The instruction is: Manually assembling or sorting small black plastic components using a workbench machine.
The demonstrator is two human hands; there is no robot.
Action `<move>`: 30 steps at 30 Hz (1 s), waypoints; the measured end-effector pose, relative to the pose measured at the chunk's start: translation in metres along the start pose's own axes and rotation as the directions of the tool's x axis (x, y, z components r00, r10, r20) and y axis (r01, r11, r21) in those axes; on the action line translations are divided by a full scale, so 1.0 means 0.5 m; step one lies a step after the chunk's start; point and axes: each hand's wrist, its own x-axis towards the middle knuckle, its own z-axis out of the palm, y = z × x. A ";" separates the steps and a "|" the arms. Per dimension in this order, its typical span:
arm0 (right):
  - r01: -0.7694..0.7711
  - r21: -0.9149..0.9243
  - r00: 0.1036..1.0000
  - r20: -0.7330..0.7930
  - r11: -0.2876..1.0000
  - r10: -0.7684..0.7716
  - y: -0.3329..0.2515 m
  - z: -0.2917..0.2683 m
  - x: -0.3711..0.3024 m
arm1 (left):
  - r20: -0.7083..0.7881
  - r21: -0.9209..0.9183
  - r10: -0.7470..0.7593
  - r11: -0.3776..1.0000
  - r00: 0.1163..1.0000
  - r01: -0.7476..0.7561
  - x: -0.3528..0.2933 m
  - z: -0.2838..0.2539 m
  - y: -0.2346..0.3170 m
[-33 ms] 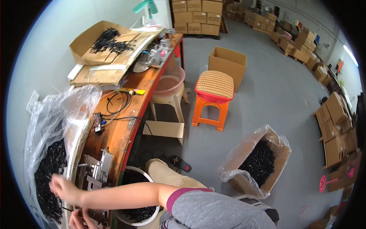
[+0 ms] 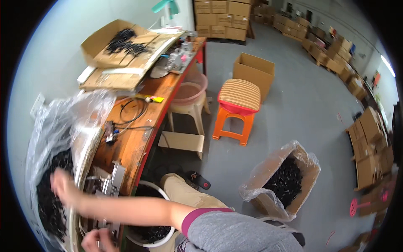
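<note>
My right hand (image 2: 65, 187) is over a heap of small black parts (image 2: 52, 214) in a box lined with clear plastic (image 2: 54, 113), on the left. It is smeared by motion, so I cannot make out its fingers or anything in them. Low in the picture, my left hand (image 2: 100, 241) is beside a metal fixture (image 2: 112, 180) on the wooden bench. Its fingers look bent, but blur and the picture's edge hide whether they hold anything. My right forearm (image 2: 130, 212) crosses above the bench edge and covers part of the fixture.
Below the bench edge stands a white bucket (image 2: 168, 191) of black parts. A plastic-lined carton (image 2: 308, 185) of similar parts is on the floor at right. Further off are an orange stool (image 2: 237, 111) and an open carton (image 2: 256, 75). A cable (image 2: 134, 126) lies on the bench.
My right hand has moved up and slightly away over the black parts. My left hand has shifted a little right. The whole view has turned slightly.
</note>
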 end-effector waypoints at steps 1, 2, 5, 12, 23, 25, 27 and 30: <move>0.306 -0.120 0.913 -0.243 0.944 -0.327 -0.011 -0.047 0.136 | 0.129 -0.085 0.470 0.882 0.873 -0.463 -0.011 0.029 0.009; 0.174 -0.285 0.957 -0.175 0.943 -0.230 -0.021 -0.060 0.177 | 0.204 -0.106 0.128 0.988 0.971 -0.109 -0.069 0.028 0.028; -0.057 -0.255 0.963 0.239 0.965 0.121 -0.098 0.045 0.063 | -0.015 0.004 -0.379 0.925 0.925 0.379 -0.100 -0.087 -0.152; -0.234 -0.663 0.731 0.362 0.711 0.578 -0.127 -0.054 -0.097 | -0.193 0.183 -0.046 0.980 0.980 0.082 -0.020 -0.186 -0.191; -0.371 -0.715 0.568 0.330 0.592 0.754 -0.132 -0.129 -0.265 | -0.612 0.675 0.261 0.664 0.747 0.321 0.309 -0.493 -0.564; -0.393 -0.705 0.609 0.282 0.591 0.741 -0.141 -0.157 -0.284 | -0.737 0.389 0.080 0.862 0.671 0.325 0.325 -0.501 -0.543; -0.422 -0.696 0.621 0.244 0.580 0.745 -0.143 -0.185 -0.300 | -0.617 0.445 0.039 0.841 0.786 0.308 0.264 -0.486 -0.517; -0.452 -0.719 0.592 0.201 0.529 0.780 -0.141 -0.210 -0.322 | -0.535 0.365 -0.067 0.881 0.842 0.302 0.158 -0.444 -0.497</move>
